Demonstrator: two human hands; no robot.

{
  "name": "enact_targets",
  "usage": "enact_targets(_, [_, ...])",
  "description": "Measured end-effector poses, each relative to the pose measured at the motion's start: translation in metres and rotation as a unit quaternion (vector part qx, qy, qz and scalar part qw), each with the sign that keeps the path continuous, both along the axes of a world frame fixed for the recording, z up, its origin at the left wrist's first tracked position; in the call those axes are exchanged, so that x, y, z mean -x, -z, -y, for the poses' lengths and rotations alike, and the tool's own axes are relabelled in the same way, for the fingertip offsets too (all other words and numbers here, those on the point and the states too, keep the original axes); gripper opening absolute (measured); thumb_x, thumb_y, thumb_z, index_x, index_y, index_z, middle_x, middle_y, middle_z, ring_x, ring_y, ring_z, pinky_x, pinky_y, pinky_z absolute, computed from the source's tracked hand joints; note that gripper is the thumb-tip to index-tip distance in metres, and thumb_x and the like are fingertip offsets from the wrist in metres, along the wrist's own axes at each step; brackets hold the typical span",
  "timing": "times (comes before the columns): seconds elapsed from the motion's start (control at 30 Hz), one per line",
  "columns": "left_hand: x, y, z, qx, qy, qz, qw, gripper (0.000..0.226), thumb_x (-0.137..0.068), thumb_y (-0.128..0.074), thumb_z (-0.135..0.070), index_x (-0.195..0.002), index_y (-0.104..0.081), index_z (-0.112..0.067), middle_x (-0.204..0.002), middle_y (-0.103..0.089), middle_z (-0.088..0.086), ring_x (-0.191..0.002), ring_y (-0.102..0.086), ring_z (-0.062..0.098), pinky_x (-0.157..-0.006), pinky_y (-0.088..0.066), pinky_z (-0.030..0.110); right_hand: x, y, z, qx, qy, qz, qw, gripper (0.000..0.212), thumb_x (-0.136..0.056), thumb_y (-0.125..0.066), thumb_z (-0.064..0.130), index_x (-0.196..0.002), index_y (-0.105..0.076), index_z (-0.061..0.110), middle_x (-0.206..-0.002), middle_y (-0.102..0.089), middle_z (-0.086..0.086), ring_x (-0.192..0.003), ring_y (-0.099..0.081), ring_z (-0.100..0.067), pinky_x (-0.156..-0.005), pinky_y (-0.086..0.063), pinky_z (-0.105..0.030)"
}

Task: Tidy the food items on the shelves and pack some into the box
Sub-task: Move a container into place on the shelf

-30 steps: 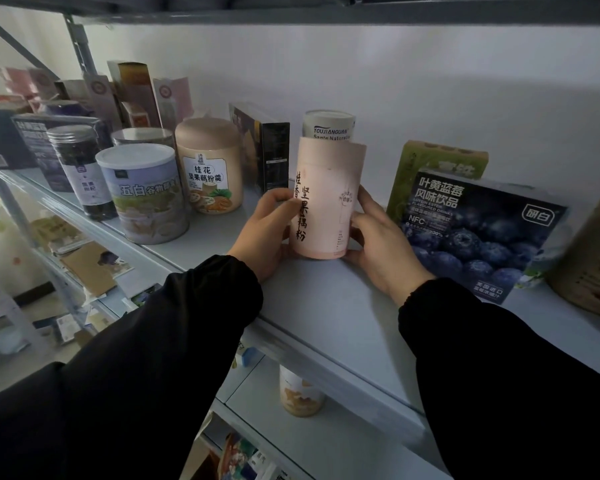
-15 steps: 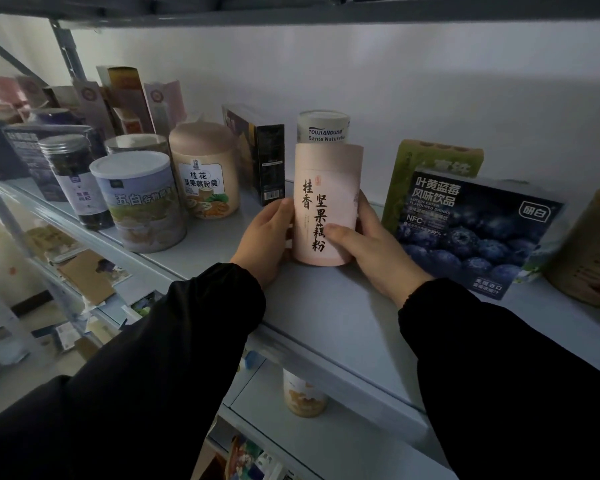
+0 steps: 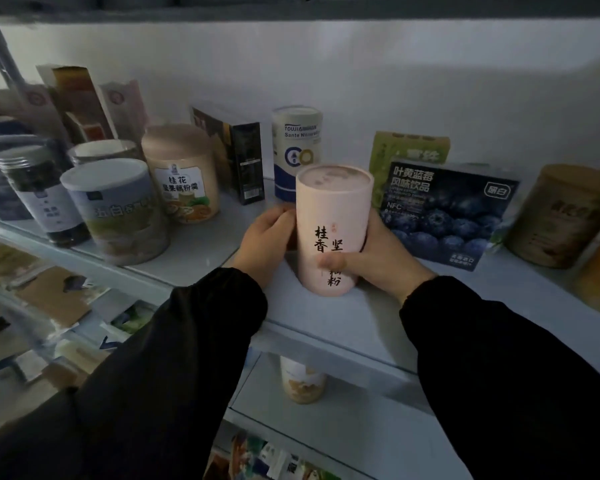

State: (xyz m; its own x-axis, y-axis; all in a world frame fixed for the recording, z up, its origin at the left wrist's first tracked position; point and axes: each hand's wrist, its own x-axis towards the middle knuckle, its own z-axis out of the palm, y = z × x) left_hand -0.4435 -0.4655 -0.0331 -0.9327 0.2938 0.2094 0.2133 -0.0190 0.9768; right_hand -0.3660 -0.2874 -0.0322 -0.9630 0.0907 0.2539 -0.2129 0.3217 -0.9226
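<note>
A tall pink paper canister point(image 3: 331, 216) with black Chinese lettering stands upright near the front of the grey shelf point(image 3: 326, 327). Both my hands hold it. My left hand point(image 3: 269, 242) wraps its left side, fingers curled behind it. My right hand point(image 3: 378, 256) grips its right side, with the thumb across the lettering on the front. The lettering faces me. Behind it stands a white and blue canister point(image 3: 295, 150).
To the left are a black box point(image 3: 238, 154), a beige jar point(image 3: 184, 173), a white-lidded tin point(image 3: 116, 209) and a dark jar point(image 3: 40, 192). To the right lean a blueberry drink box point(image 3: 444, 213), a green box point(image 3: 409, 154) and a tan tub point(image 3: 561, 216). Lower shelves hold more packets.
The pink canister turned so its lettering faces me, then came forward towards the shelf front. My right thumb moved onto its front. The white canister behind it shows more fully.
</note>
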Motion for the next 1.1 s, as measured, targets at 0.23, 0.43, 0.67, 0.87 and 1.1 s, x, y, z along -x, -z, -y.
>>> enact_targets(0.23, [-0.011, -0.004, 0.001, 0.223, 0.072, -0.113, 0.966, 0.024, -0.104, -0.055, -0.019, -0.086, -0.066, -0.03, -0.083, -0.069, -0.014, -0.075, -0.063, -0.004, -0.061, -0.042, 0.005, -0.05, -0.007, 0.004, -0.075, 0.154, 0.012, 0.985, 0.102, -0.041, -0.09, 0.057, -0.131, -0.051, 0.028, -0.118, -0.072, 0.015, -0.111, -0.067, -0.002, -0.102, -0.055, -0.039])
enact_targets(0.43, [-0.02, -0.003, -0.005, 0.342, 0.168, -0.19, 0.905, 0.013, -0.101, -0.059, -0.022, -0.1, -0.07, -0.028, -0.097, -0.067, -0.009, -0.093, -0.065, 0.013, -0.08, -0.047, 0.025, -0.098, -0.005, 0.003, -0.065, 0.252, 0.028, 0.965, 0.103, -0.046, -0.094, 0.053, -0.136, -0.053, 0.027, -0.121, -0.074, 0.008, -0.114, -0.07, -0.012, -0.101, -0.057, -0.048])
enact_targets(0.67, [-0.066, 0.005, -0.034, 0.464, 0.257, -0.376, 0.76, 0.037, -0.102, -0.047, -0.04, -0.135, -0.049, -0.025, -0.129, -0.046, 0.003, -0.128, -0.036, 0.026, -0.108, -0.032, 0.036, -0.165, -0.008, -0.022, -0.065, 0.37, 0.02, 0.927, 0.088, -0.055, -0.094, 0.045, -0.132, -0.052, 0.035, -0.119, -0.074, 0.014, -0.112, -0.069, -0.003, -0.097, -0.056, -0.038])
enact_targets(0.87, [-0.091, 0.001, -0.05, 0.536, 0.238, -0.353, 0.729, 0.044, -0.099, -0.032, -0.052, -0.135, -0.038, -0.028, -0.127, -0.038, 0.003, -0.129, -0.034, 0.029, -0.111, -0.026, 0.047, -0.179, -0.008, -0.059, -0.061, 0.428, 0.055, 0.9, 0.107, -0.051, -0.095, 0.062, -0.141, -0.047, 0.03, -0.129, -0.069, 0.011, -0.119, -0.066, -0.01, -0.103, -0.055, -0.046])
enact_targets(1.1, [-0.12, 0.0, -0.084, 0.572, 0.273, -0.328, 0.701, 0.068, -0.098, -0.022, -0.06, -0.162, -0.007, -0.046, -0.173, -0.004, -0.009, -0.158, -0.001, 0.029, -0.119, 0.0, 0.069, -0.173, 0.004, -0.069, -0.224, 0.515, 0.179, 0.808, 0.063, -0.084, -0.071, 0.062, -0.126, -0.047, 0.022, -0.123, -0.068, 0.001, -0.116, -0.063, -0.025, -0.104, -0.045, -0.05])
